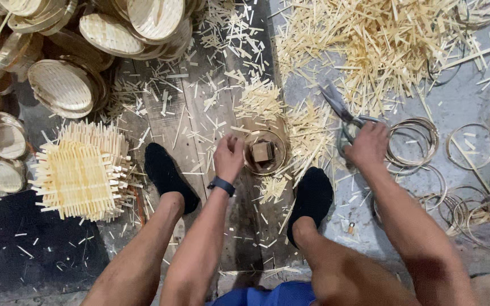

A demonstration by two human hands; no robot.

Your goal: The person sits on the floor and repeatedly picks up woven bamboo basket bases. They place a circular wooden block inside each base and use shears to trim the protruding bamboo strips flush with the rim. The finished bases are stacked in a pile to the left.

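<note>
Knees and black shoes frame the near floor. Left hand hovers with fingers curled together just beside a bamboo ring set round a small wooden block; whether it pinches anything I cannot tell. Right hand is clamped on scissors, blades pointing far. Trimming seems under way; cutting calls for steadying the ring. Left lies a woven mat; farther, strips and trays.
</note>
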